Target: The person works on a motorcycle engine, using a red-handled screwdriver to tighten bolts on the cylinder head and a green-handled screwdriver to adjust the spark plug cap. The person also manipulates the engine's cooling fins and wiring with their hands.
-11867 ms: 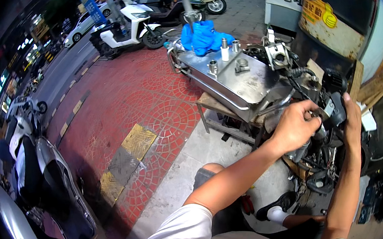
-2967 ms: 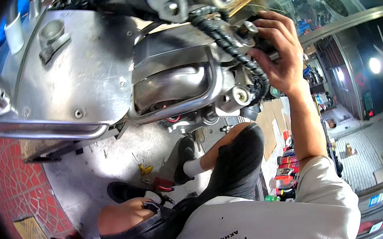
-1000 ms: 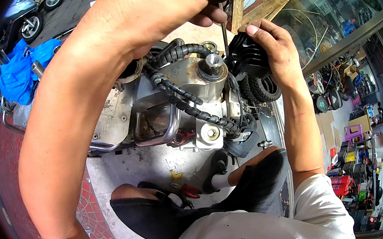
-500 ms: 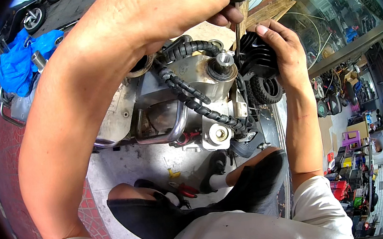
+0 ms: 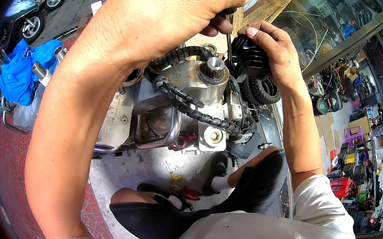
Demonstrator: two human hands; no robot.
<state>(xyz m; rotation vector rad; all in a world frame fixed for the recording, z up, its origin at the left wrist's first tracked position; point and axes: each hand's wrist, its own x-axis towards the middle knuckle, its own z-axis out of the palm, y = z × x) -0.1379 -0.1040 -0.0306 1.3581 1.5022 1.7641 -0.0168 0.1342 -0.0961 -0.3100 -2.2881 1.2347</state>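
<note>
My left hand (image 5: 191, 11) arches over the top of the machine, fingers closed on the dark handle of a screwdriver-like tool (image 5: 229, 43), whose thin shaft points down beside a black finned part (image 5: 248, 58). That tool's tip is hidden. My right hand (image 5: 274, 48) grips the finned part from the right, thumb on top. Left of it sit a steel housing with a threaded round stub (image 5: 214, 70) and black spiral-wrapped hoses (image 5: 184, 100). Below are a bent tube frame (image 5: 159, 143) and a pale block with a bolt (image 5: 212, 136).
Blue plastic (image 5: 22, 82) and steel cylinders lie at left, a parked scooter (image 5: 30, 27) behind. Pliers (image 5: 188, 193) and a yellow tool (image 5: 175, 175) lie on the floor between my legs. Wooden boards (image 5: 266, 7), tires (image 5: 261, 91) and a cluttered shop (image 5: 357, 166) are at right.
My left hand has come up from low at the left three seconds ago and now holds the tool. In the last second both hands have moved only slightly.
</note>
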